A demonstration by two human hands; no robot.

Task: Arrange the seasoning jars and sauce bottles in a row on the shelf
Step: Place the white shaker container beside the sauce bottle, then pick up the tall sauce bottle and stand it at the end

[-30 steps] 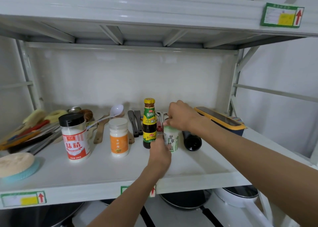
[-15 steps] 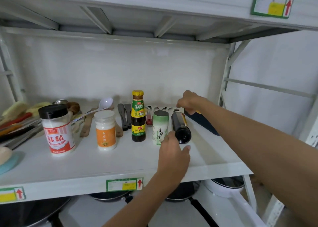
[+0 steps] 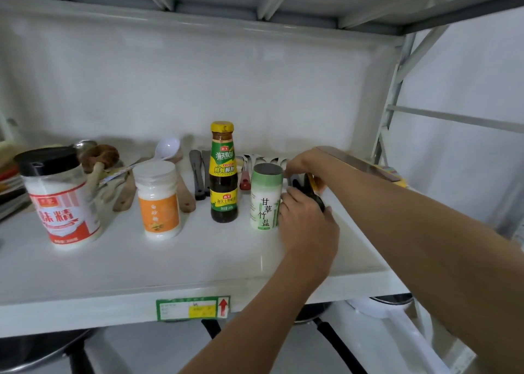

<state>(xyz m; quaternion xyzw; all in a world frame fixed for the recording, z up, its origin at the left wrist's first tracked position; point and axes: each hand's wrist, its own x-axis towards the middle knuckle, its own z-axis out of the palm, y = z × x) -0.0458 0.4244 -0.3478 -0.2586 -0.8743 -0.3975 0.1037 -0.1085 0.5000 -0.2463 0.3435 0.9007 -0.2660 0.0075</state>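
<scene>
Head view: both hands (image 3: 307, 223) around dark bottle (image 3: 316, 196).

Four jars (image 3: 265, 198) in row on shelf (image 3: 170, 263); utensils (image 3: 198, 175) apparently behind.

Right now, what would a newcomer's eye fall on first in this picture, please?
Probably the four upright containers in a row on the white shelf: a black-capped jar, a white jar, a sauce bottle and a green-topped shaker. Just right of the shaker, the left hand and right hand handle a dark bottle, mostly hidden.
</scene>
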